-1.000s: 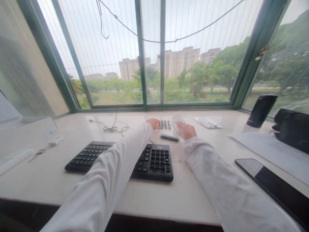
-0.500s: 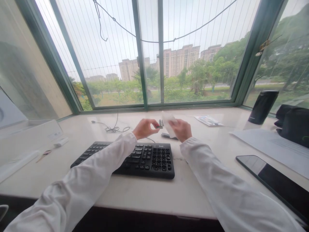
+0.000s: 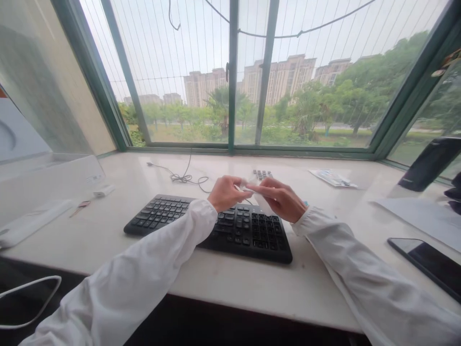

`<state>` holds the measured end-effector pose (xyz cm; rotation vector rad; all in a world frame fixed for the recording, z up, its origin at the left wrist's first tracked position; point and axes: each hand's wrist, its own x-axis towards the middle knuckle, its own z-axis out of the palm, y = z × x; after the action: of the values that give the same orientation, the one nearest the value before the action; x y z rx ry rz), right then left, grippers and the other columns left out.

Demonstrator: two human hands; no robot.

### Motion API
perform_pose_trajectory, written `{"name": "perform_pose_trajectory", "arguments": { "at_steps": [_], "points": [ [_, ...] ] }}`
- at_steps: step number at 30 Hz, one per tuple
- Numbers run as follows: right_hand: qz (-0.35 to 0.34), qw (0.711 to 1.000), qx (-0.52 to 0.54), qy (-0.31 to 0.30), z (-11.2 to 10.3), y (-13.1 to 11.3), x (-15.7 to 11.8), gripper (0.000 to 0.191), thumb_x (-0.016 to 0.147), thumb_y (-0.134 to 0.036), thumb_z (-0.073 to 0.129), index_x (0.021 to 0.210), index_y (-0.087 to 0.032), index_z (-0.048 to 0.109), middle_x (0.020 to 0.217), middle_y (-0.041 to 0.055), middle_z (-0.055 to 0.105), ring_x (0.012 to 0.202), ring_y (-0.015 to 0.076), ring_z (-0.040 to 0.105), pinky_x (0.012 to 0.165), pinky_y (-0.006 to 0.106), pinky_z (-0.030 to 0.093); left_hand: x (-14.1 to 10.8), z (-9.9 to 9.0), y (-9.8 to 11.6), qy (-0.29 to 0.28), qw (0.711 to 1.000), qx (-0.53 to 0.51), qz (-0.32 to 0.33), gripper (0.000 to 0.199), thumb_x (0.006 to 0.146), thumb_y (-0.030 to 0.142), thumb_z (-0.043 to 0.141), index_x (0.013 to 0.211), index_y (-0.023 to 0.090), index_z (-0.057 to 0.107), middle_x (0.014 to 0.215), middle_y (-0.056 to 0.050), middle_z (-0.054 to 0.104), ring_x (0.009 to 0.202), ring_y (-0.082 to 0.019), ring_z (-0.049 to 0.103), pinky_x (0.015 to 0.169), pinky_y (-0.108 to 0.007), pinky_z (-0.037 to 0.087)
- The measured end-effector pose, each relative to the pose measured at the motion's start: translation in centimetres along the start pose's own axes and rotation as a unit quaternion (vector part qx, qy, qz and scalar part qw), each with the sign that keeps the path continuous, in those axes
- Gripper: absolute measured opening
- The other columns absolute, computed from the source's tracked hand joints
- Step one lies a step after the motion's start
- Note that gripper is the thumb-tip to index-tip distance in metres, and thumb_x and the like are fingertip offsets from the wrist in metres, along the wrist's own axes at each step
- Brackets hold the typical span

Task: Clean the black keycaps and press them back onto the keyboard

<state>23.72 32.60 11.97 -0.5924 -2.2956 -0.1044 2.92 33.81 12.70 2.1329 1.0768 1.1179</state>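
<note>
Two bare hands and one small white scrap (image 3: pixel 248 188) filled the middle of the view, and around them lay about a dozen other things. Farthest left on the pale stone sill (image 3: pixel 108 252) were one long white bar (image 3: pixel 34 222), one small key-like piece (image 3: pixel 79 207) and one white block (image 3: pixel 103 191), with one thin dark cable (image 3: pixel 185 178) coiled beyond them. One white cord (image 3: pixel 29 300) curved below the sill's front edge. The left hand (image 3: pixel 226 193) was curled with its fingers together at one end of the scrap, and its white sleeve (image 3: pixel 169 235) covered part of the one black keyboard (image 3: pixel 252 235). The right hand (image 3: pixel 279 199) closed its thumb and fingers on the scrap, so both hands held it together above the keyboard. Just beyond them sat one small black keypad (image 3: pixel 262 174), partly behind the fingers. Farther right were one printed leaflet (image 3: pixel 333 178), one black flask (image 3: pixel 430 163), one pale sheet (image 3: pixel 414 216) and one black phone (image 3: pixel 425 259), below the second white sleeve (image 3: pixel 345 259). One green-framed window (image 3: pixel 233 81) ran behind everything.
</note>
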Motion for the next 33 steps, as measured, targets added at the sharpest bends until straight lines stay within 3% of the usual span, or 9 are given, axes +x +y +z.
{"name": "perform_pose_trajectory", "arguments": {
  "at_steps": [7, 12, 16, 21, 26, 33],
  "points": [
    [-0.038, 0.998, -0.036, -0.040, -1.2, 0.0, 0.2, 0.042, 0.095, -0.014, 0.039, 0.127, -0.031, 0.060, 0.084, 0.0058, 0.055, 0.077, 0.0158, 0.052, 0.071, 0.030, 0.047, -0.4, -0.1, 0.4, -0.006, 0.999, 0.039, 0.022, 0.022, 0.068, 0.033, 0.070, 0.075, 0.012, 0.074, 0.052, 0.002, 0.062, 0.052, -0.010, 0.058, 0.045, -0.017, 0.038],
    [-0.037, 0.997, -0.053, -0.029, -2.3, 0.5, -0.3, 0.038, 0.095, -0.019, 0.040, 0.119, -0.034, 0.065, 0.083, 0.0053, 0.055, 0.075, 0.0161, 0.052, 0.067, 0.029, 0.047, -0.3, 0.1, 0.1, -0.011, 1.000, 0.002, 0.009, 0.025, 0.068, 0.036, 0.072, 0.078, 0.014, 0.076, 0.060, -0.001, 0.068, 0.054, -0.011, 0.060, 0.046, -0.017, 0.043],
    [-0.033, 0.998, -0.057, -0.010, -2.6, 0.9, -0.7, 0.035, 0.093, -0.019, 0.044, 0.115, -0.033, 0.068, 0.081, 0.0051, 0.057, 0.074, 0.0166, 0.053, 0.067, 0.030, 0.048, -0.1, -0.1, 0.2, 0.013, 0.999, -0.036, -0.032, 0.032, 0.069, 0.043, 0.072, 0.083, 0.015, 0.077, 0.067, -0.003, 0.071, 0.053, -0.011, 0.062, 0.043, -0.018, 0.048],
    [-0.003, 0.997, -0.069, 0.034, -2.1, 0.6, -0.8, 0.032, 0.090, -0.016, 0.047, 0.112, -0.026, 0.069, 0.081, 0.0060, 0.060, 0.077, 0.0181, 0.056, 0.069, 0.031, 0.049, -0.3, -0.4, 0.8, 0.046, 0.999, -0.002, 0.021, 0.025, 0.068, 0.036, 0.074, 0.085, 0.017, 0.076, 0.075, -0.002, 0.073, 0.057, -0.012, 0.065, 0.049, -0.019, 0.051],
    [0.038, 0.991, -0.077, 0.106, -1.5, -0.4, -0.7, 0.033, 0.090, -0.018, 0.047, 0.114, -0.026, 0.068, 0.079, 0.0054, 0.060, 0.073, 0.0180, 0.057, 0.065, 0.030, 0.049, -0.7, -0.1, 0.9, 0.030, 0.995, 0.082, 0.048, 0.016, 0.071, 0.029, 0.071, 0.083, 0.020, 0.076, 0.079, 0.000, 0.074, 0.060, -0.011, 0.065, 0.062, -0.022, 0.052],
    [-0.069, 0.994, -0.078, -0.020, -0.7, -0.8, 0.1, 0.047, 0.090, -0.012, 0.044, 0.130, -0.033, 0.056, 0.086, 0.0056, 0.056, 0.076, 0.0175, 0.052, 0.071, 0.033, 0.049, -0.8, 0.6, 0.6, 0.036, 0.992, 0.103, 0.060, 0.013, 0.064, 0.026, 0.074, 0.076, 0.021, 0.075, 0.057, 0.005, 0.066, 0.058, -0.011, 0.064, 0.059, -0.019, 0.046]
  ]
}}
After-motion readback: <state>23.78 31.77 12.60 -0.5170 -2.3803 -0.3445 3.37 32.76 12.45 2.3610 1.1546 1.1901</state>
